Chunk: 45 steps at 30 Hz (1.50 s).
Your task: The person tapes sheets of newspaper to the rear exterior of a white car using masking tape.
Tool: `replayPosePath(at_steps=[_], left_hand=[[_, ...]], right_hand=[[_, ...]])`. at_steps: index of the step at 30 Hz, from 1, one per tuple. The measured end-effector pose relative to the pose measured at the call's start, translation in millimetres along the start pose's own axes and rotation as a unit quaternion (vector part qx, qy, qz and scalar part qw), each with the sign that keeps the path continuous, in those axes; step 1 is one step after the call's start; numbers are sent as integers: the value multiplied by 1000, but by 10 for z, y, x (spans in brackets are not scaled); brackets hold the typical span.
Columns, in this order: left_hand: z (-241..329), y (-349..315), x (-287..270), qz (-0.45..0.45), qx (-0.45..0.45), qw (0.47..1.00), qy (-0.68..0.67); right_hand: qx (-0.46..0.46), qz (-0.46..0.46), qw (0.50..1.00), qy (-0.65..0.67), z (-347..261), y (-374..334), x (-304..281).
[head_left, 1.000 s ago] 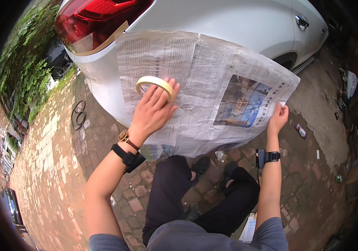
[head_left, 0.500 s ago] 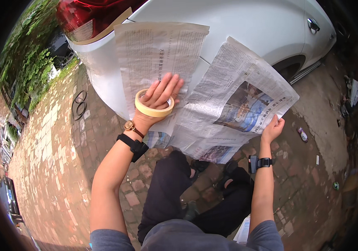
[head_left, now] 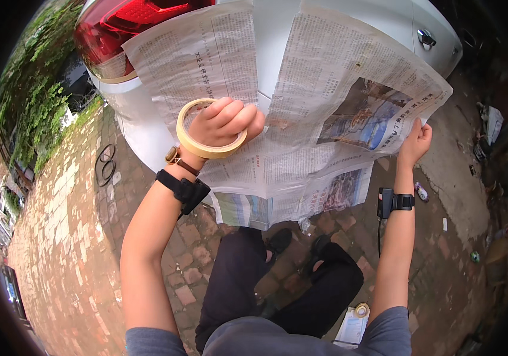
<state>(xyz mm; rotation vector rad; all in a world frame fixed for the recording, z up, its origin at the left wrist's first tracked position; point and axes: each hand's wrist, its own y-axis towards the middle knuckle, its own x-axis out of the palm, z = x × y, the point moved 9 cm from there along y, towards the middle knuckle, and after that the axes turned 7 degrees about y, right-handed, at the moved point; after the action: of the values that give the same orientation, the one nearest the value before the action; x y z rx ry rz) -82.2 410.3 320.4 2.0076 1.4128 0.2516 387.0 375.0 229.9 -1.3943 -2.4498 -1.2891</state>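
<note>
A large newspaper sheet spreads in front of me, split by a V-shaped gap at its top. My left hand is curled closed against it near the bottom of that gap, gripping the paper; its fingertips are hidden. Around this hand, by the wrist, hangs a roll of pale yellow masking tape. My right hand pinches the paper's right edge between thumb and fingers. Behind the newspaper stands a white car, its lower side largely covered from view.
A red tail light is at the car's upper left, a door handle at upper right. Black cord loops lie on the brick paving. Near my right leg, another tape roll rests on a white packet.
My left hand has gone from flat on the newspaper to closed. My right hand has moved right and up, spreading the sheet wider. The tail light shows more fully.
</note>
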Motion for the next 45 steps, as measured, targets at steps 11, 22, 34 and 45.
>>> replayPosePath(at_steps=[11,22,34,45], left_hand=[[235,-204,42,-126,-176,976,-31],[339,-349,179,-138,-168,976,31],[351,-311,183,-94,-164,982,-5],[401,-476,-93,-203,-227,938,-166]], right_hand=[[371,-232,891,120,828,-889,-412],[156,-71,980,-97,806,-1123,-745],[295,-107,950,-7,1174,-1393,-732],[196,-105,972,-72,540,-1004,-630]])
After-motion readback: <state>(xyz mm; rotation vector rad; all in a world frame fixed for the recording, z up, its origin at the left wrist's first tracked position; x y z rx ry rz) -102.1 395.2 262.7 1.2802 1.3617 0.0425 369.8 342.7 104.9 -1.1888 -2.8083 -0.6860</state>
